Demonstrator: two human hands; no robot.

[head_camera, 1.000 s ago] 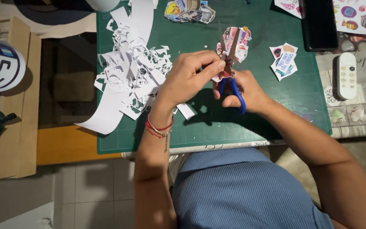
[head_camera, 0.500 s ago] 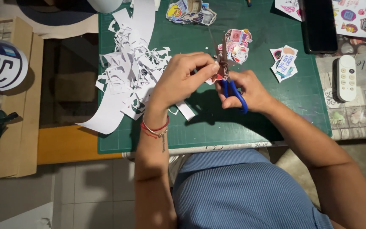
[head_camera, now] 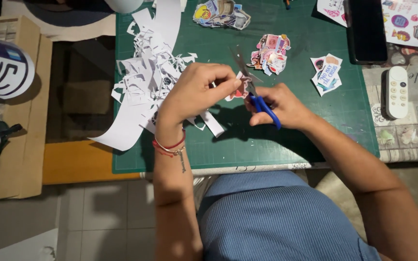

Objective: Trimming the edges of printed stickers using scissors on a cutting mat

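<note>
Scissors [head_camera: 257,92] with blue handles sit in the right hand [head_camera: 279,106], fingers curled through the loops, blades angled up and parted around a small sticker cutout [head_camera: 240,89]. The left hand [head_camera: 194,94] pinches that cutout between thumb and fingertips, above the green cutting mat [head_camera: 315,125]. Best bet is probably turning the paper with the left hand rather than twisting the scissors, and keeping those pinching fingers off the cut line. White paper scraps [head_camera: 146,82] lie piled just left.
</note>
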